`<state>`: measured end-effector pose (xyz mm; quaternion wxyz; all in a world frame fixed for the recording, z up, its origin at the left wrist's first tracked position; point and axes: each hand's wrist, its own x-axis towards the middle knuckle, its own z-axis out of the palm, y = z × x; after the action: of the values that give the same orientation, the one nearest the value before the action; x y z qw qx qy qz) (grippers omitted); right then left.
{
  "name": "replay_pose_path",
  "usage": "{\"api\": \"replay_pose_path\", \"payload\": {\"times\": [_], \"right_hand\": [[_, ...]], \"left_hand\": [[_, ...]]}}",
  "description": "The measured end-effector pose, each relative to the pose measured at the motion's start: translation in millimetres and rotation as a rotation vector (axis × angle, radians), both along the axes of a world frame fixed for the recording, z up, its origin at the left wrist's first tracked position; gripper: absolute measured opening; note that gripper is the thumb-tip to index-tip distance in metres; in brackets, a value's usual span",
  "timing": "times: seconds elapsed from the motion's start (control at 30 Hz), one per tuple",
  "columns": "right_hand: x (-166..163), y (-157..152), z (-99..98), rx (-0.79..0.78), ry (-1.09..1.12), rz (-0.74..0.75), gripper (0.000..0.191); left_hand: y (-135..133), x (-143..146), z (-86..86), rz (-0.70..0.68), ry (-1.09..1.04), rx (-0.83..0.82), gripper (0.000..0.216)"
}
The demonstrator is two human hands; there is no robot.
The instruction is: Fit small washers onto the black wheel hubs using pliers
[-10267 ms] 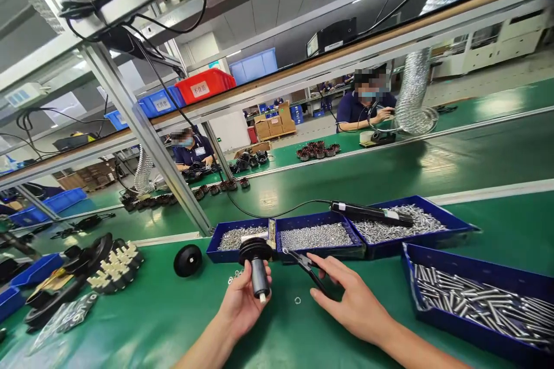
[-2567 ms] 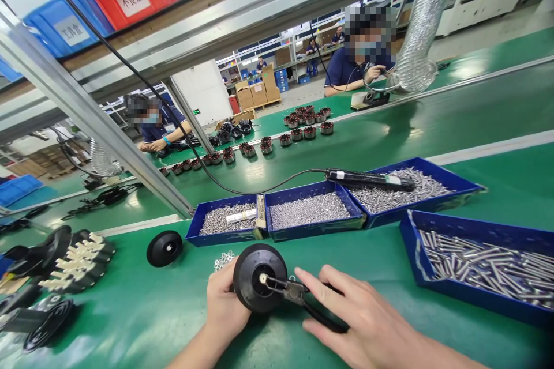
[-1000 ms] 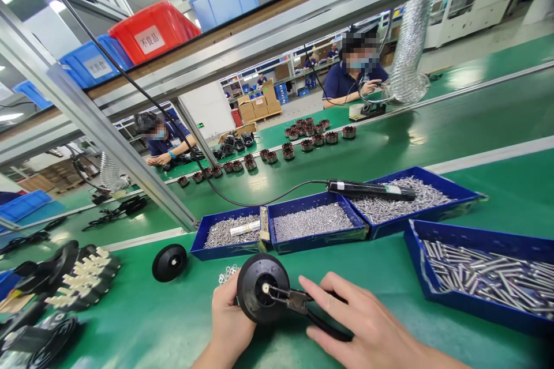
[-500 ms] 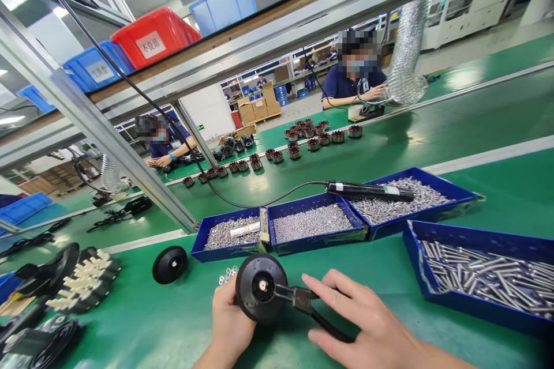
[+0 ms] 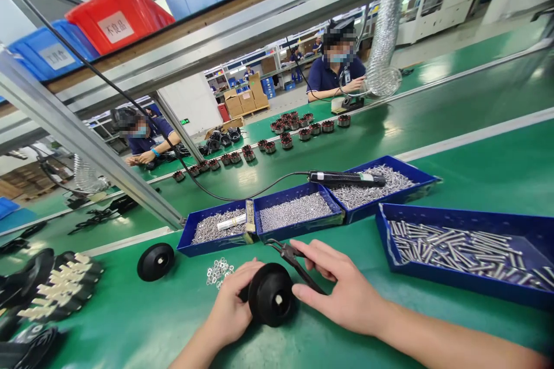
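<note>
My left hand (image 5: 231, 307) is closed around a black round rotor part (image 5: 271, 301), its disc face with a white shaft end turned toward me. My right hand (image 5: 343, 293) grips black pliers (image 5: 289, 255); their tips point up and left, away from the disc and toward the blue trays. A small heap of metal rings (image 5: 217, 271) lies on the green mat just left of my left hand.
Blue trays of screws (image 5: 298, 214), pins (image 5: 450, 242) and small parts (image 5: 214, 229) line the mat; a black electric screwdriver (image 5: 346, 178) rests across one. A loose black disc (image 5: 155, 261) and stacked black parts (image 5: 56, 288) sit left. Other people work beyond the conveyor.
The pliers' tips have come off the disc's centre shaft and swung up toward the trays. My left hand has lowered the disc closer to the mat.
</note>
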<state>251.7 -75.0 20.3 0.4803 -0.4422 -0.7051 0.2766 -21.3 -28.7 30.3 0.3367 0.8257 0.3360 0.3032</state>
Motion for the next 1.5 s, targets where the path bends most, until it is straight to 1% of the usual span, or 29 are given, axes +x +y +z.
{"api": "replay_pose_path", "payload": {"times": [0.13, 0.23, 0.3, 0.37, 0.43, 0.5, 0.57, 0.6, 0.63, 0.67, 0.7, 0.77, 0.8, 0.83, 0.9, 1.1, 1.23, 1.33, 1.43, 1.5], "right_hand": [[2.3, 1.9, 1.3, -0.004, 0.011, -0.006, 0.068], [3.5, 2.0, 1.1, 0.085, -0.031, 0.039, 0.069], [3.3, 0.8, -0.2, 0.159, -0.083, 0.069, 0.07], [2.4, -0.8, -2.3, 0.216, -0.132, 0.079, 0.07], [1.2, -2.1, -4.9, 0.248, -0.157, 0.075, 0.07], [0.3, -2.6, -6.6, 0.258, -0.158, 0.069, 0.07], [0.0, -2.5, -6.6, 0.242, -0.149, 0.064, 0.069], [0.2, -2.4, -6.0, 0.227, -0.141, 0.056, 0.069], [0.5, -2.1, -5.1, 0.208, -0.132, 0.044, 0.067], [1.0, -1.8, -4.2, 0.186, -0.124, 0.029, 0.066], [1.6, -1.3, -3.4, 0.162, -0.117, 0.013, 0.065], [2.6, -0.3, -2.4, 0.118, -0.114, -0.017, 0.063], [3.0, 0.2, -2.4, 0.101, -0.12, -0.028, 0.062], [3.2, 0.6, -2.7, 0.086, -0.132, -0.035, 0.062], [3.4, 1.3, -4.4, 0.07, -0.158, -0.054, 0.062], [3.8, 4.9, -19.0, 0.08, -0.237, -0.156, 0.06], [6.0, 7.9, -32.7, 0.039, -0.318, -0.196, 0.066], [8.8, 10.1, -40.3, 0.055, -0.341, -0.188, 0.067], [11.6, 13.6, -47.1, 0.137, -0.35, -0.202, 0.065], [12.7, 16.3, -50.8, 0.203, -0.338, -0.221, 0.063]], "left_hand": [[2.4, -3.1, -0.7, 0.113, -0.058, -0.059, 0.031], [2.8, -2.1, -1.3, 0.162, -0.135, -0.059, 0.027], [2.6, -1.4, -2.7, 0.22, -0.178, 0.009, 0.021], [3.4, -2.9, -3.6, 0.295, -0.202, 0.139, 0.016], [5.8, -8.2, -1.7, 0.337, -0.191, 0.323, 0.019], [9.6, -17.6, 4.4, 0.306, -0.129, 0.555, 0.028], [13.7, -29.5, 13.4, 0.246, -0.016, 0.763, 0.04], [15.5, -35.5, 17.8, 0.224, 0.03, 0.833, 0.044], [17.0, -40.7, 21.4, 0.231, 0.049, 0.868, 0.045], [18.2, -44.8, 23.9, 0.283, 0.037, 0.865, 0.044], [18.9, -47.5, 25.2, 0.375, -0.012, 0.83, 0.039], [19.4, -48.4, 24.6, 0.594, -0.17, 0.675, 0.024], [19.2, -46.8, 23.6, 0.682, -0.247, 0.579, 0.019], [18.8, -44.4, 22.6, 0.734, -0.311, 0.501, 0.017], [17.5, -38.2, 22.0, 0.731, -0.378, 0.416, 0.016], [10.5, -28.0, 26.7, 0.669, -0.401, 0.407, 0.007], [11.1, -28.6, 23.7, 0.64, -0.414, 0.355, 0.011], [16.5, -31.8, 19.2, 0.63, -0.419, 0.322, 0.016], [27.6, -44.5, 17.1, 0.673, -0.415, 0.333, 0.02], [38.1, -63.6, 19.4, 0.774, -0.418, 0.386, 0.022]]}}
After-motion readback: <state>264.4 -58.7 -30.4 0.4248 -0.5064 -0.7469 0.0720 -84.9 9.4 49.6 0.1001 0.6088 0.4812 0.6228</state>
